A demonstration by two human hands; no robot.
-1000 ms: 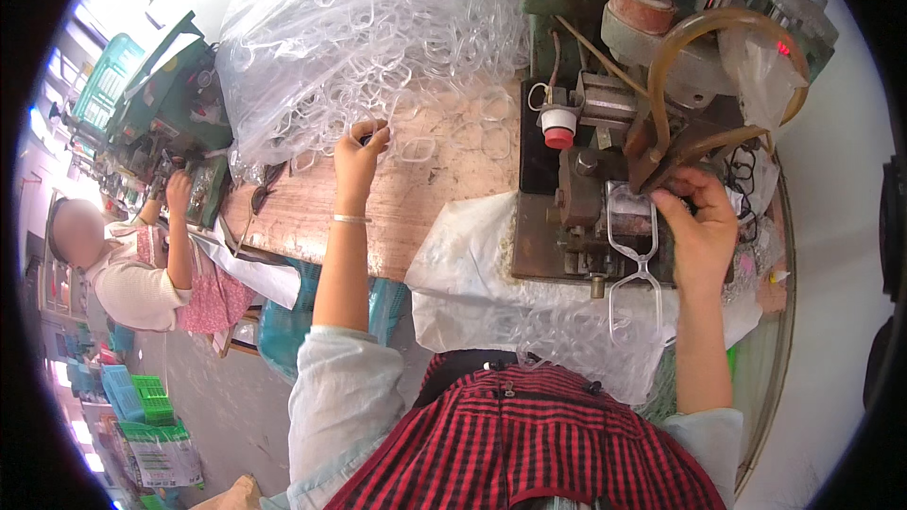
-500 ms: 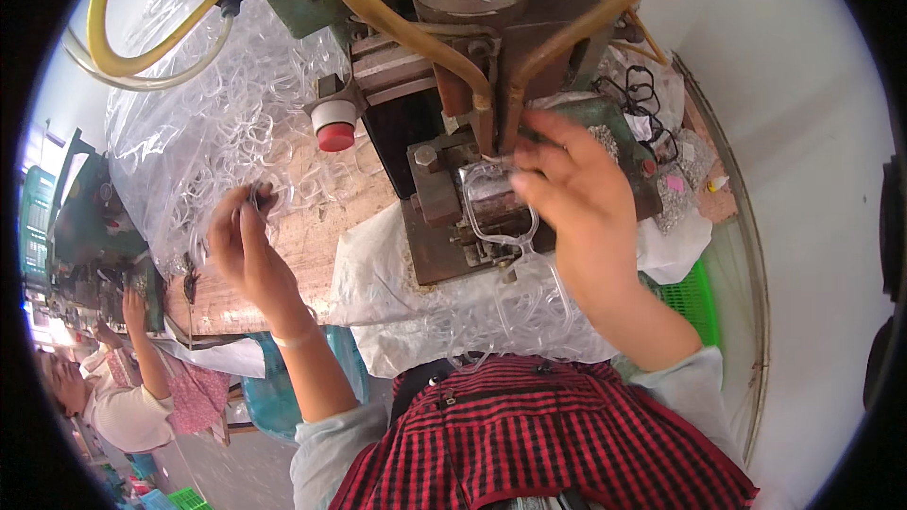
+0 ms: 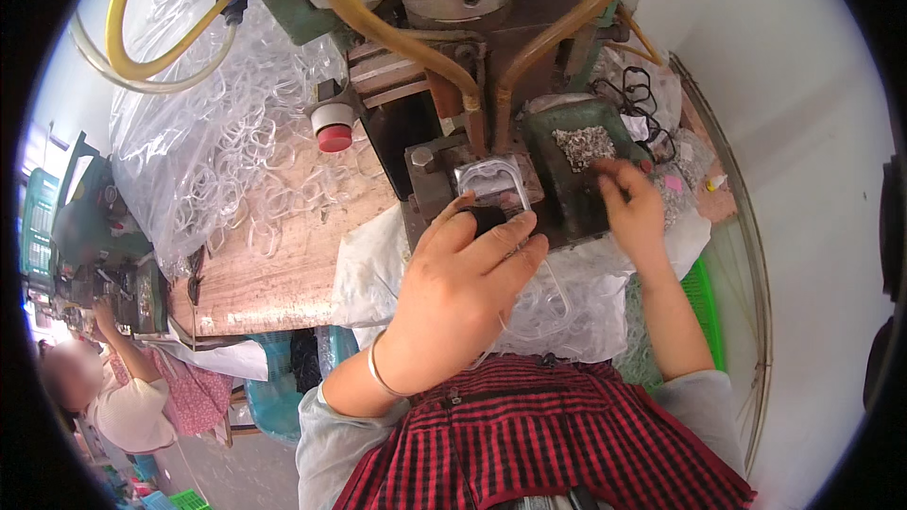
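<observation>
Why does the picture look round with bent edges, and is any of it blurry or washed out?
Head view: a fisheye lens rounds the frame inside a black rim and bends the wall edge at right. The left hand and the metal loop are sharp. The right hand has slightly soft fingers. The plastic bag glares white; the far-left person is blurred.
</observation>
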